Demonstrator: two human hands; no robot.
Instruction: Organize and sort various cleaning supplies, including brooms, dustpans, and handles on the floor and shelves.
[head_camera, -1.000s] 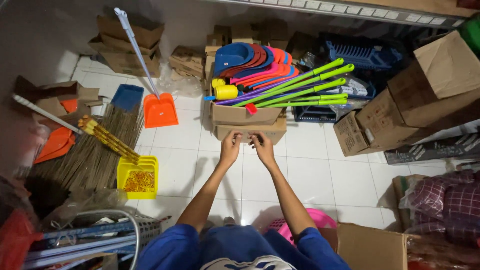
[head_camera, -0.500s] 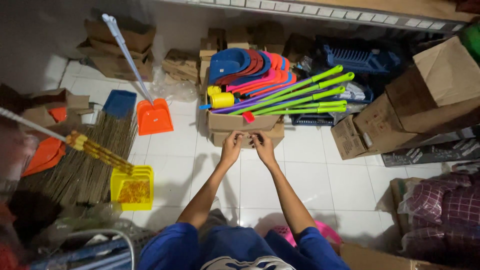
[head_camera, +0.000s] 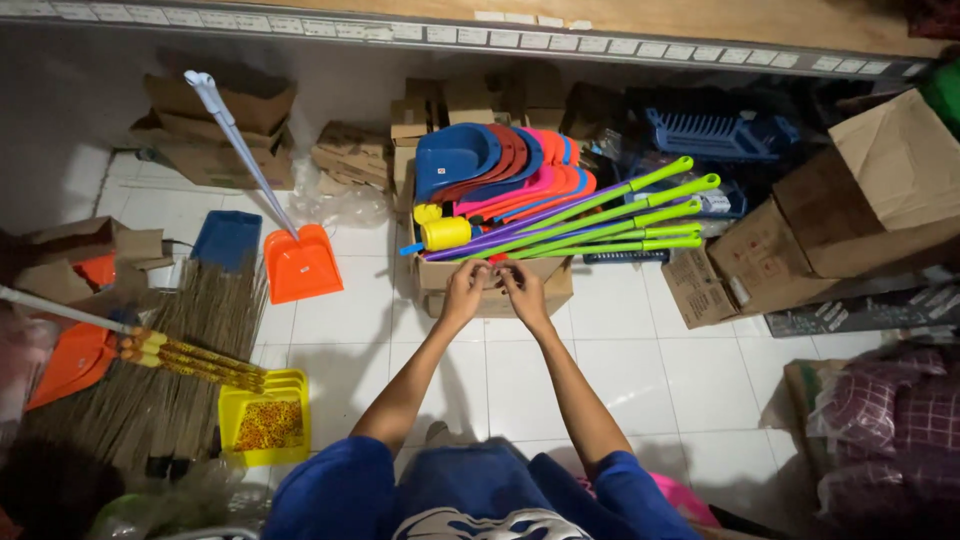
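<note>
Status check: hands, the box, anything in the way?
Both hands, left hand and right hand, on cardboard box front edge. Green handles lie across its top. Nothing blocks them.

Blue short-sleeved shirt (head_camera: 480, 490), white print at chest. Both forearms bare; left hand (head_camera: 467, 290) and right hand (head_camera: 523, 290) ungloved.

Both hands, left hand (head_camera: 466, 290) and right hand (head_camera: 524, 288), rest side by side on the front edge of the brown cardboard box (head_camera: 495, 282); green plastic handles (head_camera: 610, 215) lie across it, stacked red-and-blue plastic dustpans (head_camera: 500, 170) behind, an orange dustpan (head_camera: 300, 262) to its left.

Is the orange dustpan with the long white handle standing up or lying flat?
Standing: the orange dustpan rests on the floor, its handle rising tilted.
</note>
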